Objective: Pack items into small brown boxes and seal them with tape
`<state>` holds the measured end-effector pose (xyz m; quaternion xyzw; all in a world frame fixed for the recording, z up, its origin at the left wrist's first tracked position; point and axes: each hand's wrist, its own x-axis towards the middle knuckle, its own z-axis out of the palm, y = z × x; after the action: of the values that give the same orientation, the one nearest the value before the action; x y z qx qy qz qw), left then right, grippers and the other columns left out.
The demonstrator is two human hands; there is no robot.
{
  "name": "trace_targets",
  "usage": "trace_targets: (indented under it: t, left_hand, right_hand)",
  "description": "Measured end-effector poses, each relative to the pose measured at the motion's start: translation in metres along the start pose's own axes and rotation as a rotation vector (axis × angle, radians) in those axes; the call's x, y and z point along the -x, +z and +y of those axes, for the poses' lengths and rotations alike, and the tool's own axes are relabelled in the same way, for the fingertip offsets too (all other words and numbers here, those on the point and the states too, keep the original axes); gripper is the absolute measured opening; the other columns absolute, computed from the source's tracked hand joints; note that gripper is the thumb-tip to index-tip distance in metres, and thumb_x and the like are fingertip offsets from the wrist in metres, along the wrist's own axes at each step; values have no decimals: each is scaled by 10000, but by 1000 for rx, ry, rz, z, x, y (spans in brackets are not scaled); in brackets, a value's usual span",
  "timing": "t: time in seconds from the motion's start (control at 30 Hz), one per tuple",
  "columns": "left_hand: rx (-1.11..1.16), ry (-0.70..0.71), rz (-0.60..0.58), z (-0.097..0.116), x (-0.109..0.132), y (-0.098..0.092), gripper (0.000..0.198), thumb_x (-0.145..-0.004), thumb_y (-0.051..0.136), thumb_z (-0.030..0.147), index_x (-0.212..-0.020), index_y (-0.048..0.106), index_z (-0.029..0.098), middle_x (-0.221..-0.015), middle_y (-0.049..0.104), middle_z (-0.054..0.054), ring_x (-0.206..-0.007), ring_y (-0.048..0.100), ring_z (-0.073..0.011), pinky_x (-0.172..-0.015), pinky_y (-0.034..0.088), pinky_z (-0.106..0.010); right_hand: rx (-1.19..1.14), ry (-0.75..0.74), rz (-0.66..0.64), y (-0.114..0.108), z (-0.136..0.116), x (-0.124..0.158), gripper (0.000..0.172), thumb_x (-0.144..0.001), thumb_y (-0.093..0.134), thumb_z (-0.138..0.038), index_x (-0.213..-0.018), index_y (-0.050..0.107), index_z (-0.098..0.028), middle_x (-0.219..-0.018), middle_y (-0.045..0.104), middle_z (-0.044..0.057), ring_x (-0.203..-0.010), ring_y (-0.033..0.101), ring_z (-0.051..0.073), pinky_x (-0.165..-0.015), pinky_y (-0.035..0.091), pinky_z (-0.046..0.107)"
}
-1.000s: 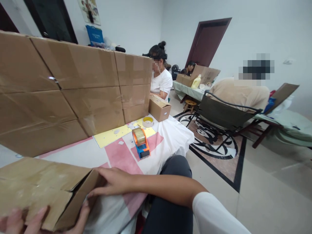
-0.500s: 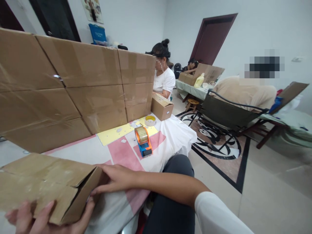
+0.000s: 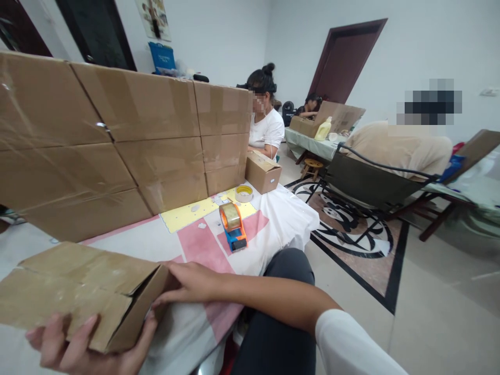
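Note:
A small brown cardboard box [image 3: 78, 291] with loose top flaps rests at the near left of the table. My left hand [image 3: 84, 351] grips its near bottom corner, fingers curled up over the side. My right hand [image 3: 189, 284] presses against the box's right end, fingers partly tucked under the flap. An orange and blue tape dispenser [image 3: 233, 228] stands on the cloth a little beyond my right hand.
A wall of stacked cardboard boxes [image 3: 128, 146] lines the table's far side. A tape roll [image 3: 244, 194] and another small box [image 3: 262, 172] lie further along, by a seated person in white [image 3: 267, 127]. A folding chair [image 3: 367, 182] with another person stands to the right.
The view has drifted slightly left and down, so everything sits a bit further right. My left hand shows more fully under the box. My right hand keeps its place on the box end.

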<state>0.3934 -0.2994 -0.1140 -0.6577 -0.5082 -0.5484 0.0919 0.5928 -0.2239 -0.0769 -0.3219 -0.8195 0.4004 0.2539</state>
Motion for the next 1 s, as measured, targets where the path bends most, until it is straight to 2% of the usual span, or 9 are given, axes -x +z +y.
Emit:
trace_targets:
  t: [0.23, 0.4, 0.53, 0.63, 0.67, 0.73, 0.8, 0.9, 1.0]
  left_hand:
    - [-49, 59, 13, 2, -3, 0, 1272, -408, 750, 263, -1518, 210, 571, -1669, 173, 136, -1504, 216, -434, -1219, 144, -681]
    - [8, 66, 23, 4, -8, 4, 1203, -419, 808, 312, -1444, 270, 637, -1651, 200, 180, -1514, 211, -424, -1252, 109, -629]
    - [48, 187, 43, 27, -43, 4, 1206, -437, 864, 270, -1482, 298, 471, -1648, 259, 40, -1501, 252, -438, -1247, 66, -686]
    - [66, 342, 18, 72, -91, 17, 1146, -534, 887, 226, -1493, 277, 371, -1680, 182, -21, -1538, 177, -409, -1247, 34, -693]
    - [84, 370, -18, 93, -106, 27, 1111, -584, 876, 195, -1496, 262, 357, -1698, 112, -25, -1562, 87, -392, -1254, 26, -681]
    - [213, 455, 0, 142, -130, 56, 1050, -621, 872, 189, -1484, 286, 314, -1710, -3, -53, -1571, -83, -373, -1263, 20, -646]
    - [364, 446, -73, 194, -139, 96, 1001, -679, 859, 194, -1476, 264, 305, -1702, -97, -98, -1571, -118, -352, -1270, 71, -614]
    - [590, 360, -262, 263, -124, 165, 831, -801, 740, 140, -1463, 265, 301, -1696, -138, -125, -1568, -107, -358, -1253, 201, -604]
    - [697, 307, -455, 300, -88, 227, 735, -882, 635, 130, -1484, 240, 275, -1691, -155, -163, -1566, -90, -359, -1245, 209, -615]
  right_hand:
    - [20, 6, -7, 0, 1, -1, 836, -849, 771, -462, -1541, 354, -249, -1367, 652, 100, -1238, 642, 284, -988, 532, 352]
    - [42, 29, 12, 3, 3, 2, 825, -834, 793, -439, -1519, 376, -242, -1292, 690, 90, -1165, 674, 264, -952, 531, 326]
    - [52, -15, 137, -18, -13, 11, 692, -844, 776, -464, -1415, 486, -202, -1141, 727, 87, -999, 710, 240, -869, 541, 316]
    - [86, -69, 358, -64, -34, 33, 629, -858, 744, -499, -1356, 532, -179, -1109, 719, 104, -959, 696, 235, -846, 543, 328]
    - [100, -82, 447, -84, -40, 45, 612, -865, 730, -513, -1339, 544, -174, -1106, 717, 109, -960, 692, 235, -849, 545, 336]
    - [135, -86, 640, -127, -46, 81, 580, -877, 694, -547, -1302, 568, -174, -1105, 714, 113, -978, 687, 236, -874, 551, 357]
    - [206, -24, 833, -167, -42, 129, 552, -869, 680, -578, -1251, 596, -188, -1077, 718, 105, -973, 691, 244, -885, 560, 387]
    - [319, 119, 1072, -209, -16, 205, 552, -828, 714, -565, -1207, 605, -179, -1008, 726, 110, -885, 701, 257, -821, 587, 413]
    - [345, 188, 1151, -227, 29, 261, 515, -830, 710, -490, -1210, 597, -161, -1041, 726, 133, -879, 703, 258, -796, 600, 414]
